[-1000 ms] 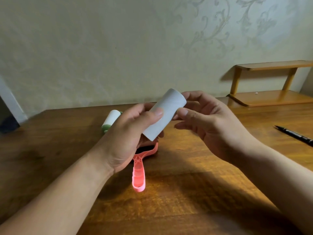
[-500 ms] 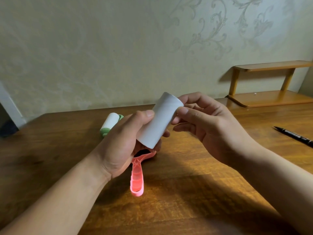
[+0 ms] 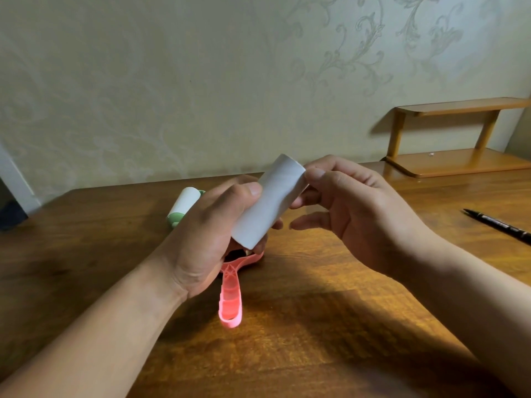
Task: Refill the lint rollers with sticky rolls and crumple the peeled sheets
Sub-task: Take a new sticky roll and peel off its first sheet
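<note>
Over toward the far left corner of the tabletop (image 3: 86, 254) a green lint roller (image 3: 184, 207) is lying with a white roll already on it, its head pointing at the back edge and its lower end tucked behind the left hand (image 3: 207, 239). That left hand is hovering around the middle of the tabletop and gripping a white sticky roll (image 3: 268, 201), fingers wrapping round the lower half and the thumb pressing on the side facing the camera. The roll is sitting tilted in the air, bottom end toward the near edge, top end leaning up and to the right toward the back edge.

Right under the left hand a pink lint roller (image 3: 230, 297) is lying flat on the tabletop, handle pointing at the near edge. Its head end is mostly hiding under the hand and the roll, so I can't really tell what's on it.

The right hand (image 3: 353, 214) is coming in from the right side and pinching at the top rim of the sticky roll with thumb and index finger, the other fingers hanging loose and slightly curled below, not touching anything. Whether it's actually got a sheet edge lifted, I can't tell, too small to see.

Further right, near the right edge, a black pen (image 3: 500, 225) is lying at an angle, well apart from both hands. In the far right corner a small wooden shelf (image 3: 459, 133) is standing against the wall.
</note>
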Demonstrator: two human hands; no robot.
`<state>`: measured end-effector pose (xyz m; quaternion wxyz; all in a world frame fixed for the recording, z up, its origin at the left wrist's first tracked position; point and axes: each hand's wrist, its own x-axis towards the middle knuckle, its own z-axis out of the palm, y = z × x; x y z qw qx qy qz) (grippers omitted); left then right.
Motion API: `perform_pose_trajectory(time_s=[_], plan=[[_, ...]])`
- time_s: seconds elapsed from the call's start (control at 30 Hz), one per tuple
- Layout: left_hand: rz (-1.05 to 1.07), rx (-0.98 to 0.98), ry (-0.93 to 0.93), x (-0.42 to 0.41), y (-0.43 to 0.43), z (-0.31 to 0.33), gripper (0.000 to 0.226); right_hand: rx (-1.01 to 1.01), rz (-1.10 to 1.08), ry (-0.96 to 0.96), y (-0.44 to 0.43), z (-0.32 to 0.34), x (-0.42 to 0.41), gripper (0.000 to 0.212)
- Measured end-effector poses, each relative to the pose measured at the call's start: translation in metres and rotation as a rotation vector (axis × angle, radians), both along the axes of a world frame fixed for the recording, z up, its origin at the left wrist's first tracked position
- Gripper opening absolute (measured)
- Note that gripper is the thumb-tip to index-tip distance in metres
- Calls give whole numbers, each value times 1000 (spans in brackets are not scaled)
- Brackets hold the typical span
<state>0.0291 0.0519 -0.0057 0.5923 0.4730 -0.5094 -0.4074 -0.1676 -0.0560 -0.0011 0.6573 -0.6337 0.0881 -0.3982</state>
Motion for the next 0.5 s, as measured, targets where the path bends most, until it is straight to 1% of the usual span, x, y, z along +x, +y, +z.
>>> perform_pose_trajectory(time_s=[0.2, 0.3, 0.4, 0.5], plan=[[-20, -13, -19, 0, 1, 1, 30, 44, 42, -68, -3, 0, 2, 16], [-37, -31, -20, 0, 2, 1, 36, 44, 59, -76, -4, 0, 2, 18], [-42, -37, -13, -1, 2, 2, 37, 44, 61, -79, -3, 1, 1, 17], [-42, -13, 13, -2, 3, 2, 41, 45, 49, -74, -1, 2, 2, 14]])
